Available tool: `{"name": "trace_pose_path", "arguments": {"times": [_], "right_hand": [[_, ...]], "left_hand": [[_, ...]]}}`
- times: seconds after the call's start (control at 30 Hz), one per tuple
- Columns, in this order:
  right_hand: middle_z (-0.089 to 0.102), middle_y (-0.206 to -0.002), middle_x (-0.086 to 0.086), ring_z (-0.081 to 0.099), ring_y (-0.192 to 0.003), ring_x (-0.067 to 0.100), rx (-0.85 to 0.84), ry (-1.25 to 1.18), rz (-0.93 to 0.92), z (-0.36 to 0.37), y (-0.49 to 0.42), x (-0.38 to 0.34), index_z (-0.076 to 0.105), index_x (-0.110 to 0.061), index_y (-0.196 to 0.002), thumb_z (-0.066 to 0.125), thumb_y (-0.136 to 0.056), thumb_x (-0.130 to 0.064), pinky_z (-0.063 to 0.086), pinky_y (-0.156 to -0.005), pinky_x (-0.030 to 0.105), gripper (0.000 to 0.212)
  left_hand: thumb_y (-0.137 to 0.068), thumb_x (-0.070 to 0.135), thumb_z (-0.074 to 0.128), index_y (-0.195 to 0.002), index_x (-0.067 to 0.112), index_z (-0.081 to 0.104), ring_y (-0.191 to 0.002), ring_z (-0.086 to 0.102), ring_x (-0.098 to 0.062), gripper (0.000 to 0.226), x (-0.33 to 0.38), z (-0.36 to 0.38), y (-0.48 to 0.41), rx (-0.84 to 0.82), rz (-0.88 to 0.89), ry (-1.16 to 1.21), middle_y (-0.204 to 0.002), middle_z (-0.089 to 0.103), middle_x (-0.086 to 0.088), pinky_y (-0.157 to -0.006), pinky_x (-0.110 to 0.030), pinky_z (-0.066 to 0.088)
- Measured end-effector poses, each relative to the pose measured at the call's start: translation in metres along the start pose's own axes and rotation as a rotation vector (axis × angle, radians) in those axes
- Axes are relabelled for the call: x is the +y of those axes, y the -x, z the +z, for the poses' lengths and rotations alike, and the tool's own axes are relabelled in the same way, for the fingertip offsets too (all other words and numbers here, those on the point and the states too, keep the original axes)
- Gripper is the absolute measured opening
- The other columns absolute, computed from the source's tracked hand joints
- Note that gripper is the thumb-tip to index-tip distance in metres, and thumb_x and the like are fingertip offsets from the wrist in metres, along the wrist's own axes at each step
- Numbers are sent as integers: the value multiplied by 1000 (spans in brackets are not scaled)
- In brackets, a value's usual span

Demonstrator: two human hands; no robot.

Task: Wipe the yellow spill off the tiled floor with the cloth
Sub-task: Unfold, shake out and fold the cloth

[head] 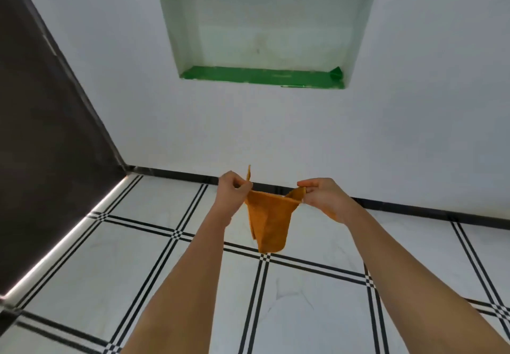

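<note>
Both forearms reach forward from the bottom edge, bare, over the white tiled floor point(317, 298) with its black triple lines. The left hand point(233, 189) and right hand point(321, 195) each pinch an upper corner of the orange cloth point(269, 224), held in the air between them; it sags folded, its long axis hanging downward to a rounded tip. Part of the cloth is hidden behind the right hand. Beyond stands a white wall with a green-lined niche point(262, 77).
</note>
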State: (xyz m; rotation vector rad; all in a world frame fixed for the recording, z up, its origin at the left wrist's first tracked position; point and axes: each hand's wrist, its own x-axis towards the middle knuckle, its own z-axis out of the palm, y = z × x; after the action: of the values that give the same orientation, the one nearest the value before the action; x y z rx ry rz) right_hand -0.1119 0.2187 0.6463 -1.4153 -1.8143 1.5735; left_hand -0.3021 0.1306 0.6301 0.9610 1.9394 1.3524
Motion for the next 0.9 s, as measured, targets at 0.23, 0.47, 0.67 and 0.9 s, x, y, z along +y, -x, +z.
{"name": "trace_pose_path", "arguments": {"times": [0.23,0.47,0.67,0.9], "right_hand": [[63,-104,14,60,-97,28,198,446,-219,18,-16,-8,68,-7,-98,68,-84,-20,51,-89,37,20],[62,-113,9,59,-99,27,226,602,-248,19,-13,-12,55,-18,-108,52,-93,-35,48,-83,34,23],[62,-111,11,58,-99,26,257,479,-186,30,-13,-25,62,-10,-107,62,-88,-28,46,-80,30,26],[66,-84,20,68,-74,31,-128,-102,80,51,1,-38,55,-1,-98,67,-83,-4,57,-73,46,19]], "left_hand": [[-94,24,49,-84,16,44,-72,47,-15,14,-16,-33,-11,31,12,-166,-78,49,-5,-62,-23,40],[-80,37,70,-115,19,43,-102,54,-25,48,-25,-56,-15,-397,-115,-268,-110,52,-3,-85,-37,51],[-84,34,67,-86,16,55,-87,58,-19,21,-28,-50,-10,-237,-42,-340,-92,61,-4,-73,-27,49],[-92,37,54,-99,8,58,-94,61,-24,31,-20,-17,7,-274,-72,-34,-99,63,-10,-83,-36,51]]}}
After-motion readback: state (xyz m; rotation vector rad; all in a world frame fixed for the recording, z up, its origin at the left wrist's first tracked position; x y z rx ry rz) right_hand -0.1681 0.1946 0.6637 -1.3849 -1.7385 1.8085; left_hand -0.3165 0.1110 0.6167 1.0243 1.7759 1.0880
